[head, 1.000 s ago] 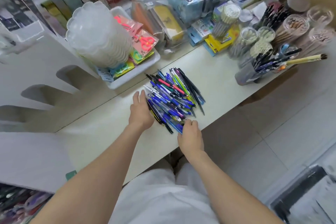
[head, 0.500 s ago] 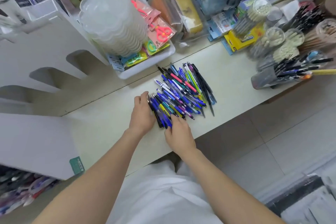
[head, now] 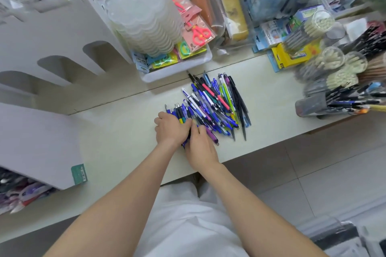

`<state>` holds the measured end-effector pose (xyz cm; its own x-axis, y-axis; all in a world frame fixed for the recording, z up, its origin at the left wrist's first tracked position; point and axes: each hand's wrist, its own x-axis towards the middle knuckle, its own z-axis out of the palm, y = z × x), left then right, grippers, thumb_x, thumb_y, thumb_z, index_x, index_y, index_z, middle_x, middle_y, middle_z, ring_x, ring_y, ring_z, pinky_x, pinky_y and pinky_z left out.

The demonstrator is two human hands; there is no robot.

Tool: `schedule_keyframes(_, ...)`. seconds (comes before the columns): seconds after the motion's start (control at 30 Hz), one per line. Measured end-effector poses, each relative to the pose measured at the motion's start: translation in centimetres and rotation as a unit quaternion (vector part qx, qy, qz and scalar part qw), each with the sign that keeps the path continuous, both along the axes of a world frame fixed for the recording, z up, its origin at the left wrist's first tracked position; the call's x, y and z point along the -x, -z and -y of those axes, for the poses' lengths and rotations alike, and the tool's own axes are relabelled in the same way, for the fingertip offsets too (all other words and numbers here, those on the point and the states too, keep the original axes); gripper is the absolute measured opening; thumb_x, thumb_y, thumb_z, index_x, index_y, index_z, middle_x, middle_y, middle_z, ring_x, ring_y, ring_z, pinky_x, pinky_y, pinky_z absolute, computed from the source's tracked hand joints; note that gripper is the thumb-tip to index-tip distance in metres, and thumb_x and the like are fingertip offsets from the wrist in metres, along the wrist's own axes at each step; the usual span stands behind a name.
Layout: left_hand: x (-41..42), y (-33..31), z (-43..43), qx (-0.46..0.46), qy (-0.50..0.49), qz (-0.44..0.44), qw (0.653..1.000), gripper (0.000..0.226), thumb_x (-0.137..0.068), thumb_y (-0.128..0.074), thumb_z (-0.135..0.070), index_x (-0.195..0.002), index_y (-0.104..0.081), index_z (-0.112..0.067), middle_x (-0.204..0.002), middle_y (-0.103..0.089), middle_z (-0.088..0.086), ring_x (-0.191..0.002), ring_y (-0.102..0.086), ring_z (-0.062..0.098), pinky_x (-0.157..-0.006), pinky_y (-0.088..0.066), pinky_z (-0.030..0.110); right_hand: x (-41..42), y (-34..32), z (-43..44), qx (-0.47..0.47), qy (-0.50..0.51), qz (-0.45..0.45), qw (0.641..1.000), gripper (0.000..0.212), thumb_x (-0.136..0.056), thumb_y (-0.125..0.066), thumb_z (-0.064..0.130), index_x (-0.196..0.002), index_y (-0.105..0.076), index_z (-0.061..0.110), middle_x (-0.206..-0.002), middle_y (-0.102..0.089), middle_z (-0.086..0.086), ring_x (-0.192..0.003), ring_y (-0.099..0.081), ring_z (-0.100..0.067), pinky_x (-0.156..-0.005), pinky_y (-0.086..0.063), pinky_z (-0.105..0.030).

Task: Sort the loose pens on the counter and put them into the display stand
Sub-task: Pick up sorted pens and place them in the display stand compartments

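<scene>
A heap of loose pens, mostly blue with some black, green, pink and purple, lies on the pale counter. My left hand curls its fingers over a bundle of blue pens at the heap's near left corner. Pressed against it, my right hand grips the near ends of the same bundle, which the hands partly hide. A white stand with arched cut-outs rises at the left. Grey pen cups holding pens stand at the right.
Behind the heap, a white tray holds stacked clear plastic dishes and packaged scissors. Pencil cases and boxed goods line the back. Tubes of pencils crowd the right. The counter's front edge runs just below my hands.
My hands have closed together at the heap's near left corner, gathering a bundle of blue pens. The right hand slid left to meet the left hand. The camera has tilted nearer the counter.
</scene>
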<state>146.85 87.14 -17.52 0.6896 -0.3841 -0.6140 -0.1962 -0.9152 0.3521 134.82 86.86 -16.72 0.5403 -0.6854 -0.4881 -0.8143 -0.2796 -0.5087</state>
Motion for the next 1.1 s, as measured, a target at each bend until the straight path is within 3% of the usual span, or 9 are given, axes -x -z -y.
schedule_keyframes(0.13,-0.4,0.0,0.6,-0.022,-0.029,0.002,0.999,0.086,-0.089,-0.072,-0.067,-0.133,-0.054,0.004,-0.129,-0.055,0.016,-0.126,-0.056,0.038,-0.088,-0.049,0.044,0.2,0.5,0.0,-0.012,0.007,0.026,1.0,0.062,-0.099,-0.053,0.007,-0.157,-0.035,0.021,-0.121,-0.041,-0.006,-0.095,-0.05,-0.031,-0.071,-0.042,-0.04)
schedule_keyframes(0.23,-0.3,0.4,0.9,-0.03,-0.062,0.005,0.998,0.085,-0.078,-0.079,-0.072,-0.121,-0.064,-0.001,-0.119,-0.064,0.012,-0.114,-0.065,0.036,-0.083,-0.057,0.043,0.3,0.9,-0.7,0.025,-0.026,0.017,0.999,0.069,-0.095,-0.055,0.005,-0.16,-0.034,0.016,-0.145,-0.041,-0.01,-0.118,-0.043,-0.033,-0.094,-0.047,-0.048)
schedule_keyframes(0.3,0.1,0.5,0.9,-0.026,-0.079,0.005,0.997,0.068,-0.079,-0.083,-0.064,-0.112,-0.067,-0.006,-0.113,-0.069,0.011,-0.107,-0.069,0.035,-0.081,-0.057,0.04,0.3,1.0,-1.0,0.023,-0.051,0.033,0.998,0.07,-0.097,-0.054,0.004,-0.162,-0.033,0.014,-0.162,-0.035,-0.007,-0.128,-0.043,-0.035,-0.105,-0.043,-0.048)
schedule_keyframes(0.43,-0.2,0.0,0.4,0.004,-0.132,-0.014,0.991,0.035,-0.082,-0.083,-0.038,-0.095,-0.067,-0.009,-0.099,-0.071,0.009,-0.096,-0.068,0.034,-0.073,-0.047,0.034,1.1,1.2,-0.9,-0.042,-0.039,0.126,0.99,0.067,-0.097,-0.042,0.001,-0.162,-0.038,0.018,-0.162,-0.046,0.001,-0.141,-0.046,-0.026,-0.116,-0.04,-0.043)
schedule_keyframes(0.53,-0.7,0.0,-0.3,0.025,-0.165,-0.056,0.984,0.029,-0.077,-0.082,-0.031,-0.087,-0.068,-0.008,-0.086,-0.069,0.007,-0.088,-0.069,0.031,-0.072,-0.057,0.036,1.5,0.3,-0.8,-0.112,0.002,0.164,0.98,0.059,-0.101,-0.037,0.003,-0.156,-0.042,0.024,-0.127,-0.067,-0.003,-0.11,-0.06,-0.021,-0.091,-0.048,-0.038)
schedule_keyframes(0.67,-1.1,-0.4,-0.9,0.004,-0.149,-0.063,0.987,0.036,-0.068,-0.086,-0.035,-0.089,-0.068,-0.011,-0.085,-0.071,0.006,-0.081,-0.071,0.027,-0.066,-0.056,0.033,1.6,-0.7,-0.7,-0.143,0.003,0.18,0.973,0.056,-0.103,-0.036,0.004,-0.153,-0.047,0.028,-0.083,-0.061,0.003,-0.068,-0.052,-0.013,-0.062,-0.038,-0.032)
schedule_keyframes(0.73,-1.2,-0.8,-0.8,-0.014,-0.097,-0.029,0.995,0.035,-0.068,-0.085,-0.034,-0.086,-0.064,-0.013,-0.083,-0.069,0.005,-0.076,-0.067,0.026,-0.056,-0.046,0.029,2.2,-0.9,-0.6,-0.141,-0.002,0.181,0.973,0.057,-0.101,-0.037,0.003,-0.15,-0.052,0.028,-0.088,-0.067,0.007,-0.074,-0.058,-0.007,-0.067,-0.043,-0.023)
schedule_keyframes(0.87,-0.6,-1.4,-0.4,-0.036,0.015,0.046,0.998,0.028,-0.074,-0.08,-0.028,-0.082,-0.057,-0.014,-0.085,-0.065,0.006,-0.082,-0.066,0.034,-0.062,-0.047,0.032,3.4,-1.1,-0.2,-0.118,0.029,0.158,0.98,0.047,-0.102,-0.04,0.009,-0.142,-0.063,0.021,-0.131,-0.073,0.003,-0.124,-0.065,-0.011,-0.107,-0.049,-0.029)
schedule_keyframes(1.1,0.5,-1.9,-1.1,-0.057,0.066,0.084,0.993,0.025,-0.077,-0.077,-0.027,-0.078,-0.055,-0.015,-0.083,-0.063,0.005,-0.078,-0.063,0.033,-0.063,-0.046,0.031,6.1,-1.8,0.6,-0.12,0.074,0.098,0.985,0.034,-0.103,-0.048,0.013,-0.12,-0.075,0.025,-0.098,-0.077,0.007,-0.084,-0.068,-0.006,-0.077,-0.052,-0.02)
